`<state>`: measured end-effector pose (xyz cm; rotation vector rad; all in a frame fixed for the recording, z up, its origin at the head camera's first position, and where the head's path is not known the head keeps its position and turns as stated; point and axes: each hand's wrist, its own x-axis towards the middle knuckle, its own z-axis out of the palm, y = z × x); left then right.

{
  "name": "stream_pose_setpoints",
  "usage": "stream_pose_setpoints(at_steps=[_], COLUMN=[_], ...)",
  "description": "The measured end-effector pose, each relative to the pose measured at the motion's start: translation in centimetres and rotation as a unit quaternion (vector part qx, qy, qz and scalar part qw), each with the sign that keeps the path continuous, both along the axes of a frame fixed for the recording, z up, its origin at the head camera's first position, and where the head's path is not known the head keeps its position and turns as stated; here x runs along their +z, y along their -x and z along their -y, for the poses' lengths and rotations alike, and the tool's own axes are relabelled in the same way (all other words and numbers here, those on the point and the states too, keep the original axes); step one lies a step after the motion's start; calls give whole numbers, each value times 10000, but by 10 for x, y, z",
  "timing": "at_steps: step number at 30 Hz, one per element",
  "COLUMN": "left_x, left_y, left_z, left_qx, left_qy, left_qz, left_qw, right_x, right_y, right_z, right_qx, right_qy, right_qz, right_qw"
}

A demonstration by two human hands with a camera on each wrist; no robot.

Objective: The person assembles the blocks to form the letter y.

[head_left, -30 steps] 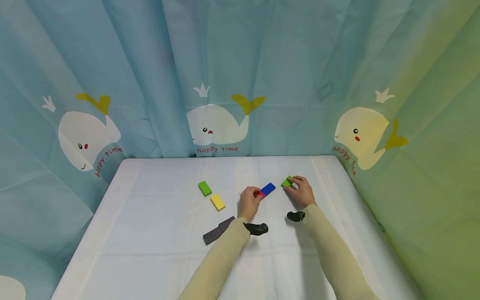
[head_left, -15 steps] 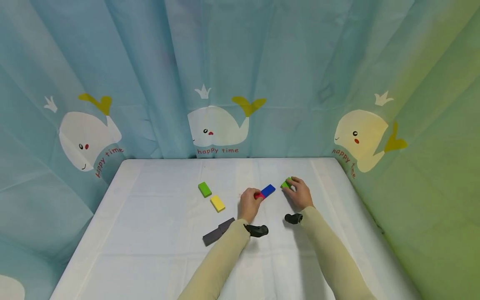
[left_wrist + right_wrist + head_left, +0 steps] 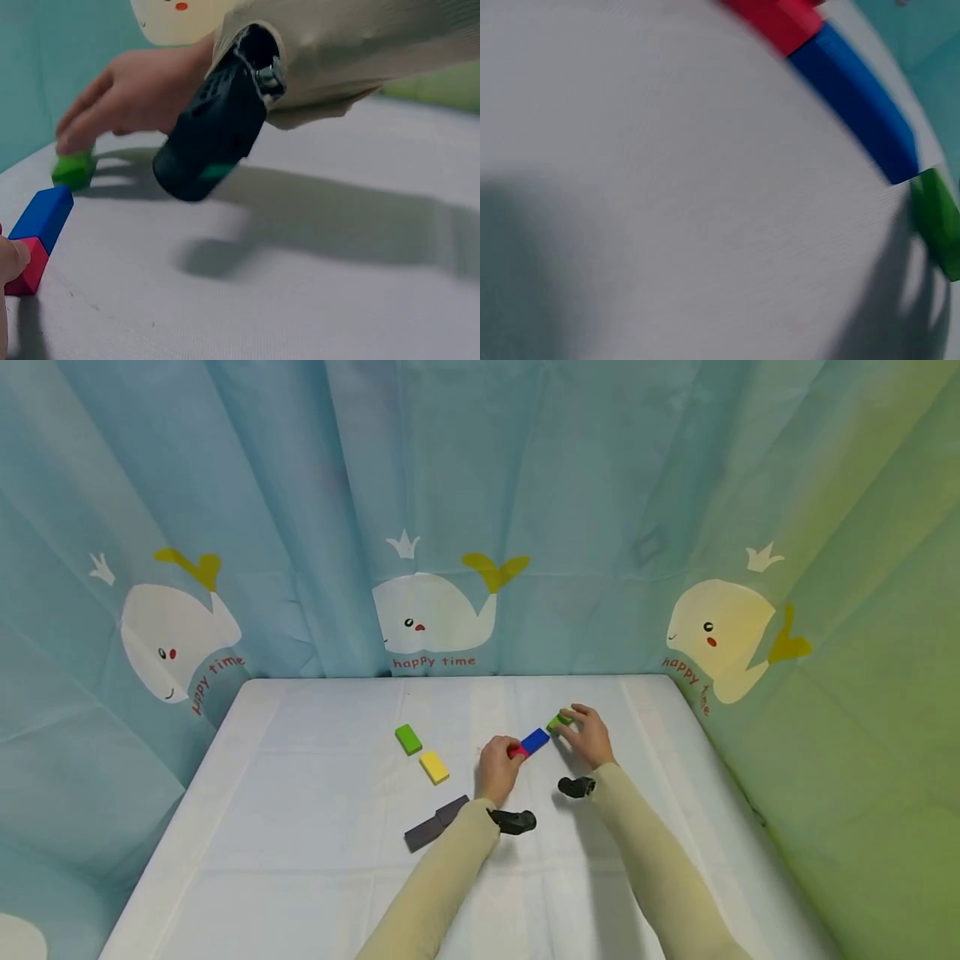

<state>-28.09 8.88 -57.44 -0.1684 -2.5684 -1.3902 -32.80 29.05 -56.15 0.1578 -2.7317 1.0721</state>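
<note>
My left hand [image 3: 498, 768] pinches a red block [image 3: 517, 751] on the white table, thumb and fingers on its sides. End to end with it, in one slanting line, lies a blue block [image 3: 536, 742]. Just beyond the blue block's far end, my right hand [image 3: 591, 739] grips a green block [image 3: 555, 724] from above. From the left wrist, the fingertips cover the top of the green block [image 3: 73, 176]. In the right wrist view, a corner of the green block [image 3: 937, 221] meets the end of the blue block [image 3: 859, 105]; the right hand itself is out of that view.
Left of the hands lie another green block [image 3: 408, 739] and a yellow block [image 3: 434, 767]. Two dark grey blocks [image 3: 424, 834] lie end to end, partly behind the left sleeve [image 3: 450, 877]. A blue whale-print curtain [image 3: 585, 527] rises behind the table [image 3: 300, 827].
My right hand has moved left with the green block, bringing it from a gap away to right by the blue block's end. The left hand stays on the red block.
</note>
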Motion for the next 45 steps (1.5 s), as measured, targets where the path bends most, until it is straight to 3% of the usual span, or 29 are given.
stream_pose_setpoints(at_steps=[5, 16, 28, 37, 45], left_x=[-1, -1, 0, -3, -3], left_y=[0, 0, 2, 2, 2], left_z=[-1, -2, -2, -1, -2], left_qx=[-7, 22, 40, 12, 50], left_qy=[-18, -6, -23, -12, 40], left_qz=[6, -110, -54, -324, -102], left_qw=[10000, 9999, 10000, 9995, 9999], right_x=[-9, -11, -8, -9, -10], right_y=[1, 4, 3, 2, 2], right_z=[2, 10, 10, 12, 14], right_qx=[-27, -202, 38, 163, 177], right_qy=[-177, -148, -194, -130, -95], right_qz=[223, 75, 211, 147, 179], right_qw=[9996, 9997, 9996, 9997, 9996])
